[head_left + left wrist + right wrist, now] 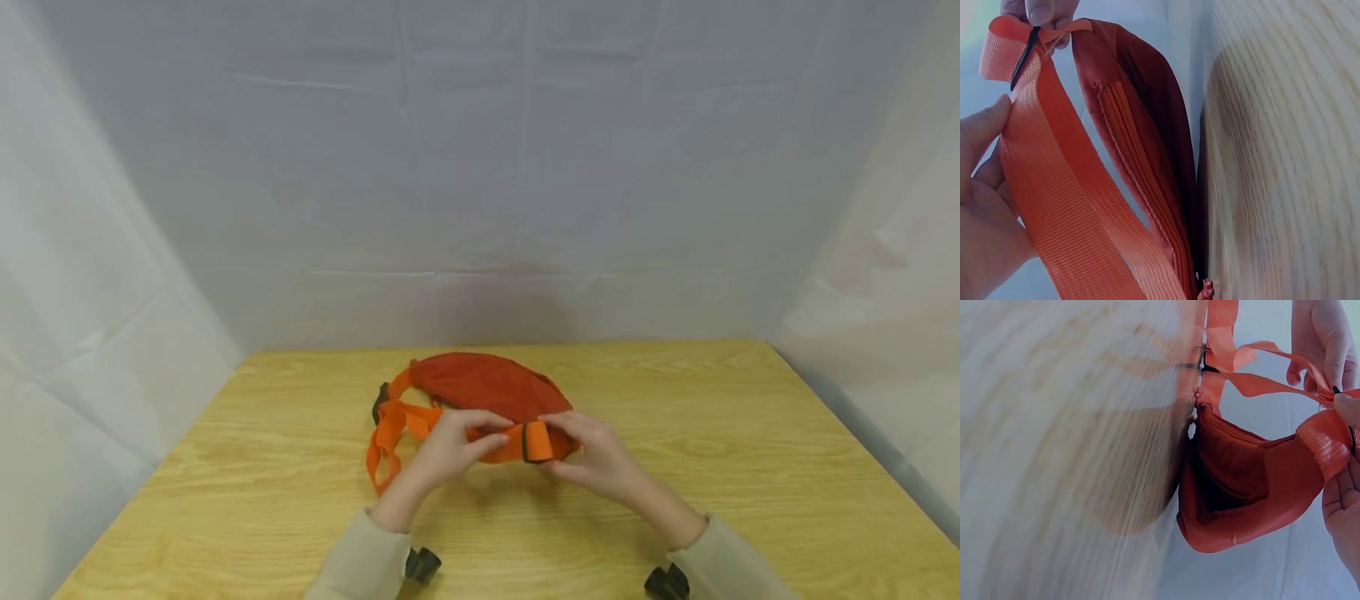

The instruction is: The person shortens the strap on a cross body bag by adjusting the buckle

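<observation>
A red waist bag (491, 383) lies on the table with its orange strap (504, 450) lifted along the near side. Thumb and fingers of my left hand (448, 450) hold the strap just left of a black strap slider (527, 442). At the slider, my right hand (603, 458) pinches the strap, which makes a short folded loop there. The left wrist view shows the bag's zipper (1132, 140) running along its side. A slack part of the strap curls at the left, near a black buckle (380, 404).
The wooden table (300, 450) extends around the bag. Pale sheeting (480, 167) hangs behind it and at both sides. Small black devices (426, 567) sit at both sleeve cuffs.
</observation>
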`<state>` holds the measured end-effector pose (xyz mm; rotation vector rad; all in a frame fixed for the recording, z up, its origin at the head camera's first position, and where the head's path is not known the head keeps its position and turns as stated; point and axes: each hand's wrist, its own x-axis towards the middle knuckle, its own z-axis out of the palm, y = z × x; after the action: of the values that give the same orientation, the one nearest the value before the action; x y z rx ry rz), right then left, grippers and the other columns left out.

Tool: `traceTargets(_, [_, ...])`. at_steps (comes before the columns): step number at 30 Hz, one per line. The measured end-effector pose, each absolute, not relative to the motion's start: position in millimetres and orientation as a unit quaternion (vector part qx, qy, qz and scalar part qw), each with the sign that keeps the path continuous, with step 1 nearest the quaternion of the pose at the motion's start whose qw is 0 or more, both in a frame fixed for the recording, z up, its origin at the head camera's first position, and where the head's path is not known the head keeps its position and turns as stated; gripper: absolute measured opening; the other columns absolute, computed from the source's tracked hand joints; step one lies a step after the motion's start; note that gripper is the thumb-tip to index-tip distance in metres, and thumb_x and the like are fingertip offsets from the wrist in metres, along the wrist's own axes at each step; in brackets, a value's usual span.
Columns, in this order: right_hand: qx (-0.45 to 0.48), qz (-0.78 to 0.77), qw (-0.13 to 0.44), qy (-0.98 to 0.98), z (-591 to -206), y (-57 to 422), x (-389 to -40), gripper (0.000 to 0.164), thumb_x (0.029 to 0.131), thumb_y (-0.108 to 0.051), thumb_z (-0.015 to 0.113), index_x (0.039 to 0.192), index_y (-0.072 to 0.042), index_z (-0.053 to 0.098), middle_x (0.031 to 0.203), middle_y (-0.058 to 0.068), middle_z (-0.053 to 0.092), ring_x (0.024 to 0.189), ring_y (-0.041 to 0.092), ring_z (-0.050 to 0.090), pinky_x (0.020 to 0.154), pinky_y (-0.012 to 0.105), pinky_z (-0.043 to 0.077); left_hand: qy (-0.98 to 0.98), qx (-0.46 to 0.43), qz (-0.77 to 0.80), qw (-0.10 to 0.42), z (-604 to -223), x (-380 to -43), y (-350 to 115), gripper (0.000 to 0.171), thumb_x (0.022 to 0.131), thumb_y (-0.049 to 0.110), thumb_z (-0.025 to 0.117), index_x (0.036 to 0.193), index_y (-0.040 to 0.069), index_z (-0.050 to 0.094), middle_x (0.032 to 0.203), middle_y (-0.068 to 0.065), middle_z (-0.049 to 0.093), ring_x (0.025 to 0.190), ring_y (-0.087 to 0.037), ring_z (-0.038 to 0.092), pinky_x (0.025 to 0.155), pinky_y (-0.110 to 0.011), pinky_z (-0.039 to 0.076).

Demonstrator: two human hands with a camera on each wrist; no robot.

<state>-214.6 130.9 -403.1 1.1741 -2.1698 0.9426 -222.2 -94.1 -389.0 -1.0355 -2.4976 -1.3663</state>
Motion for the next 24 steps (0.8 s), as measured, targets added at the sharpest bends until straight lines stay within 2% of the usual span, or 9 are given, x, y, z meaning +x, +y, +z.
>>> traceTargets(24, [0.449,0.31,0.245,-0.801,-404,135,-214,0.052,0.056,-0.003,0.08,0.102,0.006,0.058,0.091,0.011,0.061,0.077,0.019,0.058,0.064,0.029,0.048,-0.831,-0.35,-0.429,0.047,-390,-220,-129,0.018,0.081,0.012,0.063,0.098,0.006,0.068,0.09,-0.002,0.066,0.082,-0.011,0.059,0.071,-0.026,0.047])
